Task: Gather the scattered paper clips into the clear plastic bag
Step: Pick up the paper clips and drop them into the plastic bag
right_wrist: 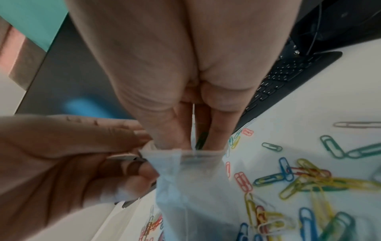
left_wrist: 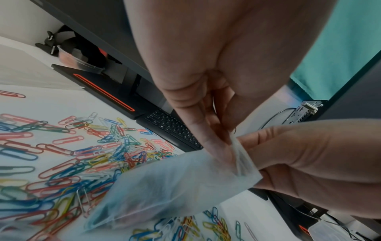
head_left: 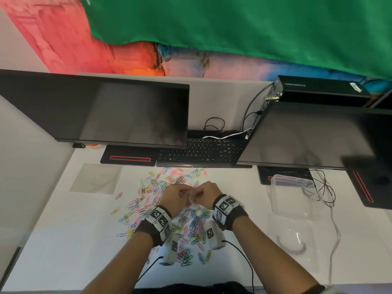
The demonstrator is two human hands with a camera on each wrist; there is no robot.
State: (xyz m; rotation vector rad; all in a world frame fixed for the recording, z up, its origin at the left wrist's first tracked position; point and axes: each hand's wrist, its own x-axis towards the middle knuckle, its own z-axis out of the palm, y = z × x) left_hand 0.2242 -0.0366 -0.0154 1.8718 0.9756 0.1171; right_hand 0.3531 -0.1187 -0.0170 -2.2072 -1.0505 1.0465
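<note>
Several coloured paper clips (head_left: 157, 187) lie scattered over the white desk (head_left: 63, 240), from the keyboard's edge back to my wrists. More clips (left_wrist: 62, 154) (right_wrist: 305, 179) spread out under the hands. My left hand (head_left: 182, 193) and right hand (head_left: 199, 194) meet above the pile, and each pinches the rim of the clear plastic bag (head_left: 192, 201). The bag (left_wrist: 175, 187) hangs down from my left hand (left_wrist: 222, 143). In the right wrist view my right hand (right_wrist: 198, 141) grips the bag's (right_wrist: 195, 195) mouth, with something green between its fingers.
A black keyboard (head_left: 199, 151) and two dark monitors (head_left: 106, 115) (head_left: 307, 134) close off the back. A flat clear sheet (head_left: 95, 179) lies at the left. A clear plastic container (head_left: 290, 183) and loose cables (head_left: 324, 192) sit at the right.
</note>
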